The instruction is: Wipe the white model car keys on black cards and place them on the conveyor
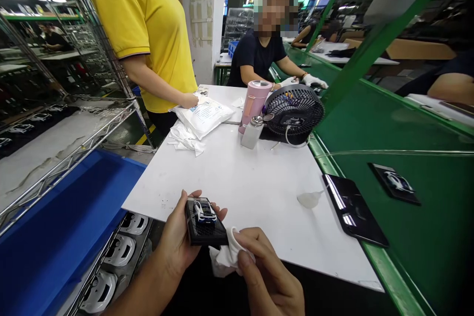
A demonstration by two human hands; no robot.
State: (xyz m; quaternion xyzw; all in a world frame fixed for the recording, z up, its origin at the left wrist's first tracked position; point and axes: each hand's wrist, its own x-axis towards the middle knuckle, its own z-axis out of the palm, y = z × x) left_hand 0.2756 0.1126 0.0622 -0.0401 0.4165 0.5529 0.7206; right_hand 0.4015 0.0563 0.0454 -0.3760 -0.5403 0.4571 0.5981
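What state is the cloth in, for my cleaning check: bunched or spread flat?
Bunched: the white cloth is crumpled, pinched by the right hand against the black toy car base in the left hand.

Fig.: white work table (222, 177) shown w/ pink flask (255, 106) & small steel-capped bottle (252, 133) beside black desk fan (294, 109) at far end. White plastic packet (203, 116) placed next to crumpled white cloths (185, 139), under hand of co-wkr in yellow polo (148, 24). Co-wkr in dark tee (257, 57) seated beyond fan, in white gloves (314, 80). Black display base (351, 210) laid at table's R edge; 2nd black base (394, 182) set on green bench (418, 237). Blue bin (62, 217) seen at L, below wire rack (62, 143); white car-shaped trays (120, 252) stacked near table's corner.
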